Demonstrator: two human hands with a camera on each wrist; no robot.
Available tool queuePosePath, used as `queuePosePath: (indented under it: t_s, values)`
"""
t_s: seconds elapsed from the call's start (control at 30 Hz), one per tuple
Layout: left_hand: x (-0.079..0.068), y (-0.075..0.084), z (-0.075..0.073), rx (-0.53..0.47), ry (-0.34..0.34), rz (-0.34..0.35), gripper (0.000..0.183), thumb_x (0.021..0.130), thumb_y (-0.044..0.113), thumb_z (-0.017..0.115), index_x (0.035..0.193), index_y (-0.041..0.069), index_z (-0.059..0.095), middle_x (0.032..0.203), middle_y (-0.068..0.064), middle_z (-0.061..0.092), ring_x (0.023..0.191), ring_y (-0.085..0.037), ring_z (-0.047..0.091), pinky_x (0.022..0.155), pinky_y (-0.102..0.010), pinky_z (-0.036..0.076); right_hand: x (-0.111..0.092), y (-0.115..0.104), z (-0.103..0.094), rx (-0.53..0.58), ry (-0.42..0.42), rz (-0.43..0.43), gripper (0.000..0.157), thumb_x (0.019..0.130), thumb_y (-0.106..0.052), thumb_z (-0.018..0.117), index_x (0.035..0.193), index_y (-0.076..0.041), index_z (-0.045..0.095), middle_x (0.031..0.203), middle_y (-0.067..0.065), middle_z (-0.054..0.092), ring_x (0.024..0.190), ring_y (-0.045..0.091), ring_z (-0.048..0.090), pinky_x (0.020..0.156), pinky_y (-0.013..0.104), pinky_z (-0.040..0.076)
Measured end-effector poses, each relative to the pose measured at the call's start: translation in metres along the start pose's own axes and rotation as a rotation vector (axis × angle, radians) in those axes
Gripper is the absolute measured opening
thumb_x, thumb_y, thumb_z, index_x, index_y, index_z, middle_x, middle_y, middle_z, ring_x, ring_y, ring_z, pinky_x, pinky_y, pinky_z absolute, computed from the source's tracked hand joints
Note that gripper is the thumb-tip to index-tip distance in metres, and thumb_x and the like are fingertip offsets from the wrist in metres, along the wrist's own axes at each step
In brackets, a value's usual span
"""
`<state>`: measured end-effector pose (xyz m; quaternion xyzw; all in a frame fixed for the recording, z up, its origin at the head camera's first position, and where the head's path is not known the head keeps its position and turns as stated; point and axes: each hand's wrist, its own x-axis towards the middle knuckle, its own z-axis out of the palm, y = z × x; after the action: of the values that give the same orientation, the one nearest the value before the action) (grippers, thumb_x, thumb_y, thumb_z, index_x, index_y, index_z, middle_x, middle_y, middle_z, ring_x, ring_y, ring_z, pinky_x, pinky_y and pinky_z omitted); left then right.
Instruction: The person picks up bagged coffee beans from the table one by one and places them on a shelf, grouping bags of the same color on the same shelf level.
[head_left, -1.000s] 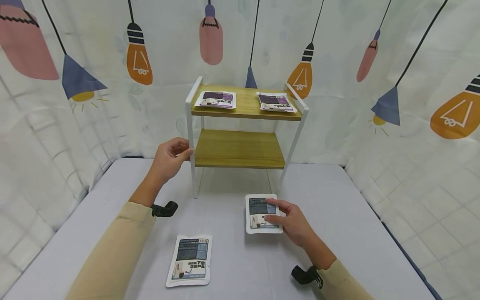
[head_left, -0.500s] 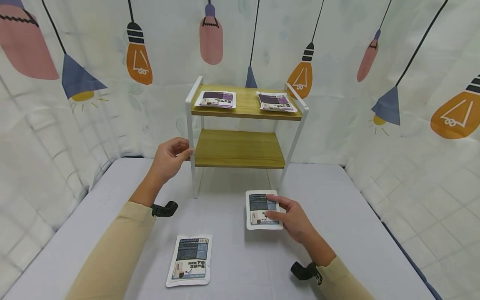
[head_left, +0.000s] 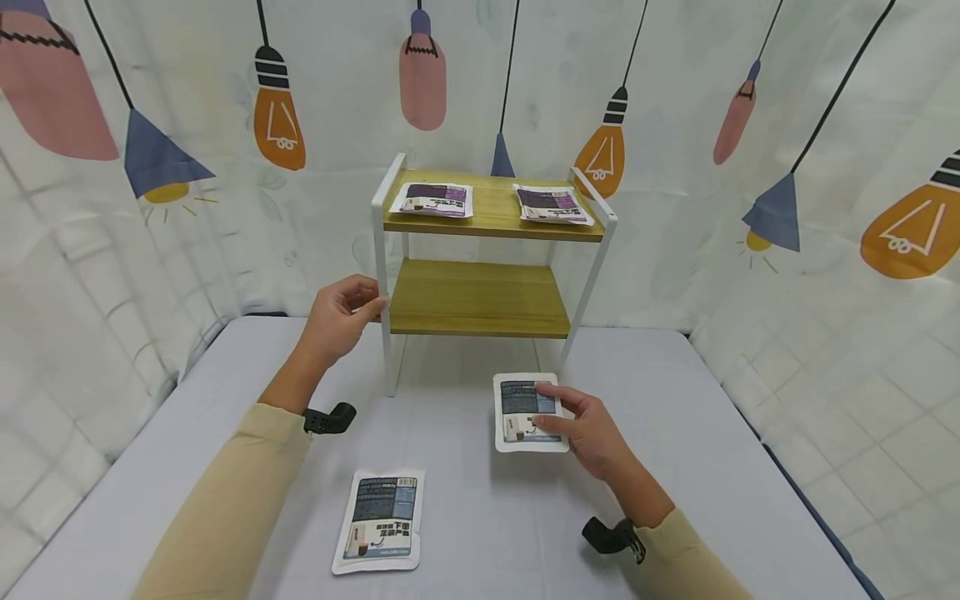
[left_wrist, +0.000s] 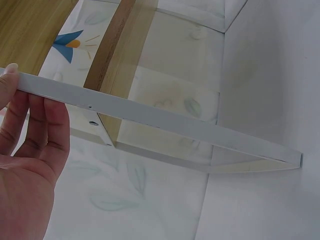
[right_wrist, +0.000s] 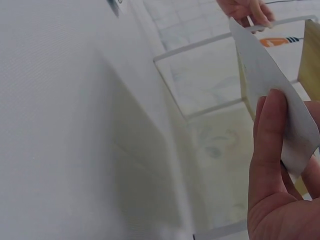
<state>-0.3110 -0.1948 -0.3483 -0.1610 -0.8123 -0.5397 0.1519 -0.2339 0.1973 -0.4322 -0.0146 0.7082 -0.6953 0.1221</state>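
Observation:
A two-tier shelf rack (head_left: 480,296) with wood-look boards and a white frame stands at the back of the table. My left hand (head_left: 343,315) grips its left front post (left_wrist: 150,116), thumb on one side and fingers on the other in the left wrist view. With my right hand (head_left: 592,433) I pinch a white pouch (head_left: 517,433) with a dark blue printed panel by its right edge. The pouch hangs above the table in front of the rack; its plain underside shows in the right wrist view. A similar pouch (head_left: 381,521) lies flat at front left.
Purple-printed pouches lie on the top board, one lot at left (head_left: 433,200) and a stack at right (head_left: 553,205). White cloth covers the table (head_left: 465,500). A curtain (head_left: 337,208) printed with lamps hangs behind and at both sides.
My right hand has moved slightly up and toward the rack with the pouch. The left hand, the rack and the other pouches stay where they were.

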Motion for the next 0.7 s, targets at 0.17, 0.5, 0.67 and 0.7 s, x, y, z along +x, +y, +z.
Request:
queuePosePath:
  t_s: [0.17,0.5,0.67,0.7]
  values:
    - [0.0,-0.001,0.0,-0.006,-0.001,0.0,0.026,0.101,0.022,0.066,0.121,0.005,0.066,0.111,-0.013,0.068,0.099,-0.01,0.069,0.084,-0.015,0.058,0.0,-0.005,0.0,0.014,-0.005,-0.006,0.059,0.089,-0.004,0.078,0.144,-0.013,0.06,0.157,0.012,0.04,0.112,0.024,0.067,0.089,0.031,0.061]
    - [0.001,-0.003,0.0,-0.009,-0.003,0.004,0.026,0.101,0.022,0.067,0.12,0.004,0.066,0.11,-0.014,0.068,0.096,-0.008,0.069,0.082,-0.016,0.058,0.001,-0.014,-0.001,0.048,-0.027,-0.019,0.062,0.088,-0.003,0.079,0.146,-0.012,0.058,0.158,0.011,0.039,0.111,0.023,0.068,0.088,0.031,0.062]
    - [0.001,-0.003,0.0,-0.003,-0.004,0.001,0.025,0.101,0.023,0.067,0.12,0.006,0.066,0.11,-0.014,0.068,0.096,-0.009,0.069,0.082,-0.016,0.058,0.002,-0.016,-0.001,0.045,-0.03,-0.032,0.061,0.089,-0.005,0.079,0.146,-0.013,0.058,0.158,0.011,0.039,0.111,0.024,0.068,0.088,0.031,0.062]
    - [0.001,-0.003,-0.001,-0.001,-0.004,0.0,0.026,0.101,0.024,0.067,0.12,0.006,0.066,0.11,-0.013,0.068,0.097,-0.008,0.069,0.082,-0.016,0.058,0.002,-0.016,-0.001,0.047,-0.029,-0.034,0.061,0.089,-0.004,0.079,0.145,-0.013,0.058,0.158,0.011,0.039,0.111,0.024,0.068,0.088,0.031,0.062]
